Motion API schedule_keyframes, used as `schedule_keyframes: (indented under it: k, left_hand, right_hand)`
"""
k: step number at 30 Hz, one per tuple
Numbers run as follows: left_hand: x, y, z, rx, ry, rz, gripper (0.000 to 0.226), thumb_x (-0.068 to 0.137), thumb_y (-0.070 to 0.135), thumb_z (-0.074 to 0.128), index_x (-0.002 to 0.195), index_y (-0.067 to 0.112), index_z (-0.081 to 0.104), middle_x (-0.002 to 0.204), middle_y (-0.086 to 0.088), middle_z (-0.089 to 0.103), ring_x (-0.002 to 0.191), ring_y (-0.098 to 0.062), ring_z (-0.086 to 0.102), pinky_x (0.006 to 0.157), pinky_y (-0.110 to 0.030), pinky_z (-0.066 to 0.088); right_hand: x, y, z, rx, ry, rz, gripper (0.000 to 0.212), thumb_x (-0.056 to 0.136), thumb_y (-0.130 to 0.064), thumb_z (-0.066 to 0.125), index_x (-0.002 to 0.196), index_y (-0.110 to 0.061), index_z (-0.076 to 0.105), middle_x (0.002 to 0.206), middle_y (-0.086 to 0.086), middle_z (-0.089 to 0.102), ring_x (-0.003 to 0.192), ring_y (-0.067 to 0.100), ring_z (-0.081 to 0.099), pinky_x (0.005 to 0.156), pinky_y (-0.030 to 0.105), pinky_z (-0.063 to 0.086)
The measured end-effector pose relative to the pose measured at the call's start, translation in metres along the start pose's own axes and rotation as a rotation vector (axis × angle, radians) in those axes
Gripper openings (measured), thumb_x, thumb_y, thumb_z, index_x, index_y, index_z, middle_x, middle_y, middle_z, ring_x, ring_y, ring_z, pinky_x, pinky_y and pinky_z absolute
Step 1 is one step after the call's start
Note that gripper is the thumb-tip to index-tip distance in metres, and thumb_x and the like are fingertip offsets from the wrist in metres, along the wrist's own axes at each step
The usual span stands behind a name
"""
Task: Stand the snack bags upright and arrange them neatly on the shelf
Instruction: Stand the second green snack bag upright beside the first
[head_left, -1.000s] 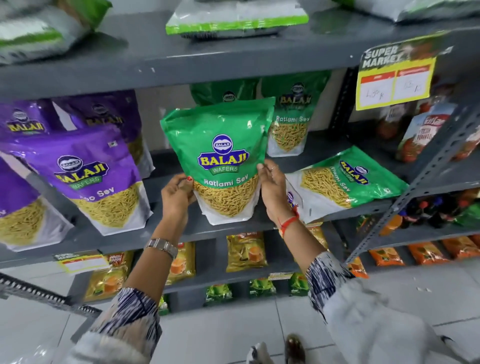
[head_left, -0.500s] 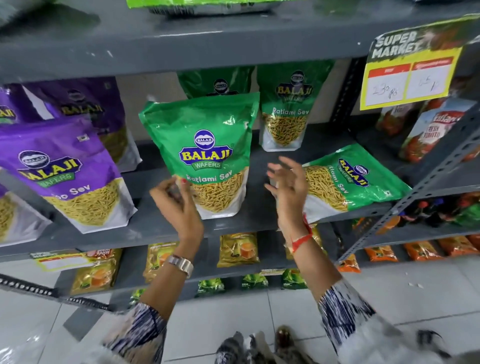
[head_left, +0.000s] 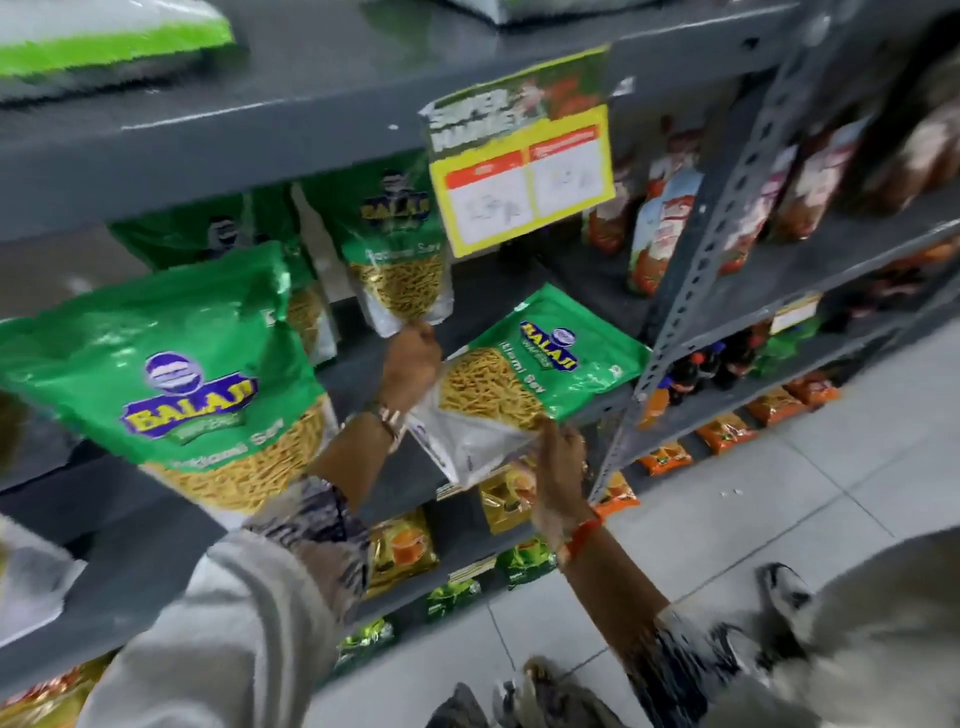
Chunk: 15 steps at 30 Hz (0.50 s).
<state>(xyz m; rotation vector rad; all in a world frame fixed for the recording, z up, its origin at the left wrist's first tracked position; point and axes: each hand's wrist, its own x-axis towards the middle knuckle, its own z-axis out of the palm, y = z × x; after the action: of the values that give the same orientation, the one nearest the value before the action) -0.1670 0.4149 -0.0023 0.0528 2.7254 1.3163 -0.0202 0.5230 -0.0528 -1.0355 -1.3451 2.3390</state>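
On the grey metal shelf (head_left: 597, 410) a green foil snack bag (head_left: 540, 364) lies flat. Our right hand (head_left: 558, 457) pinches its clear bottom corner; left hand (head_left: 410, 358) pinches an upright bag's base (head_left: 400, 275). Light, crinkly, slippery; we judge the stiffer seams best.

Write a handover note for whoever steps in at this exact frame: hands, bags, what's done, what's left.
Left hand: reaching to the shelf, at the bottom edge of the rear upright green bag; grip unclear.
Right hand: pinching the clear bottom corner of the flat green bag.
Done: front green bag stands upright at left.
Left: stand the flat bag upright beside the others on the shelf and line them up.
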Motion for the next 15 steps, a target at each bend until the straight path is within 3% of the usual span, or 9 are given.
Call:
schedule_keyframes:
  k: [2, 3, 5, 7, 10, 13, 15]
  left_hand:
    - [0.016, 0.001, 0.001, 0.039, -0.164, -0.092, 0.032, 0.094, 0.007, 0.041, 0.116, -0.009, 0.058, 0.122, -0.031, 0.059, 0.114, -0.037, 0.056, 0.094, -0.040, 0.040]
    - [0.019, 0.006, 0.001, 0.010, -0.272, -0.137, 0.029, 0.093, 0.009, 0.045, 0.112, -0.007, 0.061, 0.114, -0.030, 0.062, 0.110, -0.035, 0.059, 0.094, -0.041, 0.042]
    - [0.018, 0.014, 0.001, -0.124, -0.424, -0.136, 0.017, 0.090, 0.012, 0.053, 0.092, 0.000, 0.066, 0.086, -0.015, 0.072, 0.084, -0.023, 0.067, 0.084, -0.036, 0.049]
    - [0.017, 0.015, 0.004, -0.170, -0.485, -0.133, 0.016, 0.090, 0.012, 0.054, 0.085, 0.000, 0.064, 0.072, -0.009, 0.072, 0.070, -0.019, 0.067, 0.084, -0.038, 0.050]
    - [0.006, 0.010, 0.009, -0.176, -0.348, -0.124, 0.020, 0.086, 0.009, 0.059, 0.096, -0.008, 0.063, 0.080, -0.015, 0.062, 0.086, -0.028, 0.056, 0.094, -0.044, 0.046]
    - [-0.012, 0.004, 0.015, -0.293, -0.145, -0.167, 0.018, 0.078, 0.003, 0.067, 0.086, -0.013, 0.067, 0.063, -0.006, 0.063, 0.068, -0.022, 0.052, 0.074, -0.034, 0.046]
    - [-0.031, -0.001, 0.012, -0.319, -0.066, -0.220, 0.016, 0.078, 0.008, 0.069, 0.086, -0.006, 0.069, 0.069, -0.009, 0.062, 0.063, -0.020, 0.051, 0.064, -0.030, 0.041]
  right_hand:
    - [0.002, -0.002, 0.003, 0.004, -0.005, 0.036, 0.025, 0.095, -0.024, 0.046, 0.109, -0.003, 0.045, 0.099, 0.012, 0.054, 0.090, 0.025, 0.058, 0.080, 0.038, 0.051]
    - [0.003, -0.007, 0.004, 0.022, 0.018, 0.039, 0.019, 0.095, -0.022, 0.047, 0.102, -0.005, 0.047, 0.092, 0.012, 0.052, 0.083, 0.022, 0.055, 0.075, 0.038, 0.051]
    - [0.008, -0.014, 0.005, 0.006, 0.055, 0.036, 0.015, 0.095, -0.020, 0.046, 0.090, -0.006, 0.047, 0.084, 0.011, 0.051, 0.076, 0.020, 0.053, 0.078, 0.046, 0.054]
    - [0.013, -0.020, 0.002, -0.010, 0.060, 0.033, 0.020, 0.096, -0.018, 0.044, 0.079, -0.008, 0.047, 0.076, 0.006, 0.051, 0.069, 0.016, 0.053, 0.075, 0.044, 0.056]
    - [0.016, -0.026, -0.006, 0.005, 0.043, 0.044, 0.023, 0.097, -0.017, 0.042, 0.076, -0.010, 0.047, 0.071, 0.006, 0.044, 0.064, 0.017, 0.047, 0.056, 0.031, 0.044]
    - [0.020, -0.031, -0.018, -0.022, 0.032, 0.065, 0.032, 0.097, -0.016, 0.041, 0.066, -0.012, 0.046, 0.064, 0.004, 0.040, 0.057, 0.017, 0.041, 0.055, 0.032, 0.035]
    - [0.018, -0.036, -0.024, -0.022, 0.026, 0.083, 0.032, 0.096, -0.014, 0.044, 0.065, -0.011, 0.047, 0.063, 0.005, 0.041, 0.057, 0.017, 0.041, 0.065, 0.036, 0.036]
